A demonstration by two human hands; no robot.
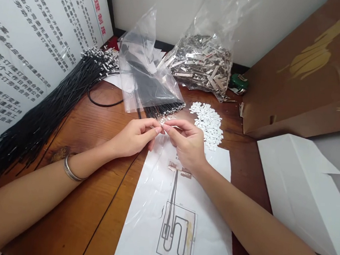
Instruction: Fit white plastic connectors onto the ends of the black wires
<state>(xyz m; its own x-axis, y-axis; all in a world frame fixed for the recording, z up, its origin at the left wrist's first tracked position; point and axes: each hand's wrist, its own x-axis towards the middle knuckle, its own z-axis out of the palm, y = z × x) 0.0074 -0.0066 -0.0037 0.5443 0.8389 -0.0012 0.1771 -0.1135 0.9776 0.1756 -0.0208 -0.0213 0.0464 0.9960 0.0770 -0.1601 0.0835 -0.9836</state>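
My left hand (134, 136) and my right hand (185, 143) meet fingertip to fingertip over the wooden table (80, 215). Both pinch a small white and metal piece (161, 126) on the end of a thin black wire (111, 202) that runs back toward me. A pile of small white plastic parts (208, 121) lies just right of my right hand. Loose black wires with metal ends (164, 109) poke out of a clear bag (145, 75) just beyond my fingers. A bracelet (71, 171) circles my left wrist.
A big bundle of black wires (45, 115) lies at the left by a printed board (24, 41). A clear bag of metal clips (201, 64) stands at the back. A drawing sheet (176, 220) lies under my arms. A brown cardboard piece (310, 73) and white paper (299, 188) fill the right.
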